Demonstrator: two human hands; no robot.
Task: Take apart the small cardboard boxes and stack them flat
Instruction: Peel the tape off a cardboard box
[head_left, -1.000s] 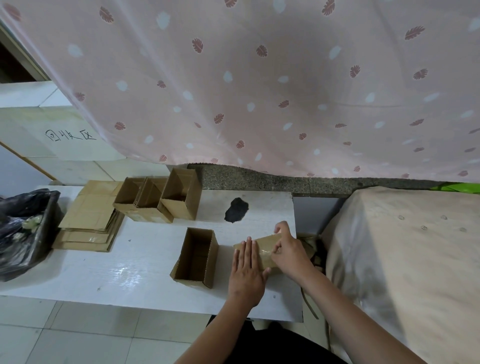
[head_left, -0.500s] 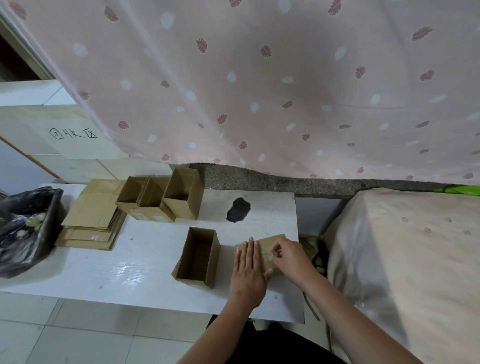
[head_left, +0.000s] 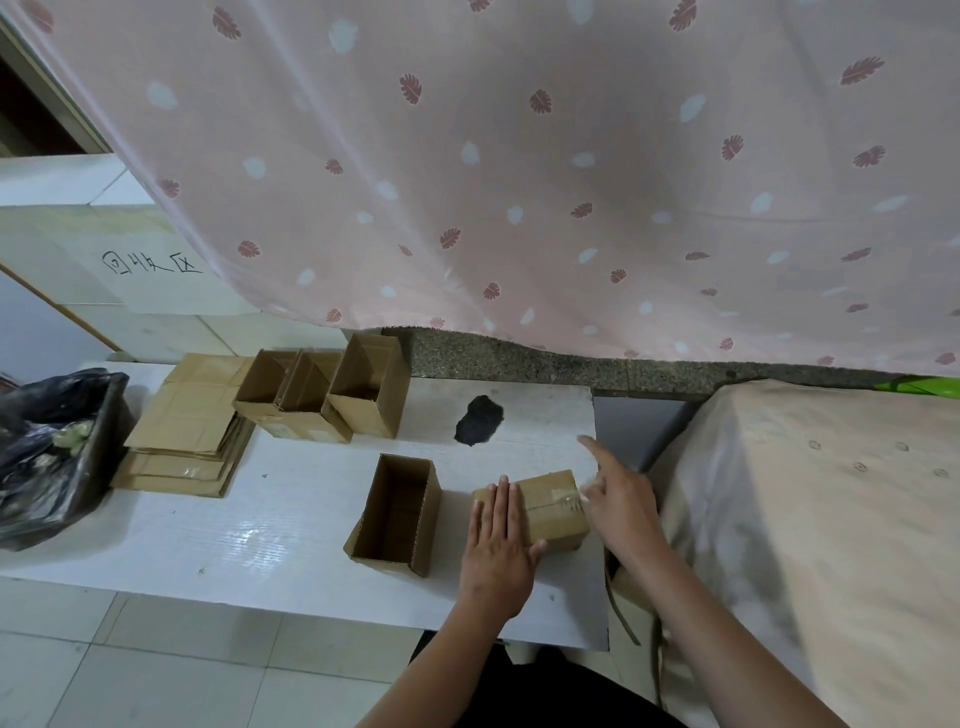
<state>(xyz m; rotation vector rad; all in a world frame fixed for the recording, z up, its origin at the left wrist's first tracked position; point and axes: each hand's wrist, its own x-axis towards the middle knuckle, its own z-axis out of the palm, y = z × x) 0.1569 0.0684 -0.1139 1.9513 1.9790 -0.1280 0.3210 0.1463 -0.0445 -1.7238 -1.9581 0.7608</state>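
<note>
A small closed cardboard box sealed with clear tape lies near the right end of the white table. My left hand presses flat on the box's left half, fingers straight. At the box's right end, my right hand pinches the blurred end of the tape while its index finger sticks out. An open empty box stands just left of my left hand. Three more open boxes stand together at the back. Flattened boxes are stacked at the back left.
A black plastic bag sits at the table's left end. A dark stain marks the tabletop behind the taped box. A cloth-covered surface rises close on the right. A pink curtain hangs behind the table.
My right hand has slid from the top of the taped box to its right end, index finger now stretched out. My left hand keeps pressing the box down.
</note>
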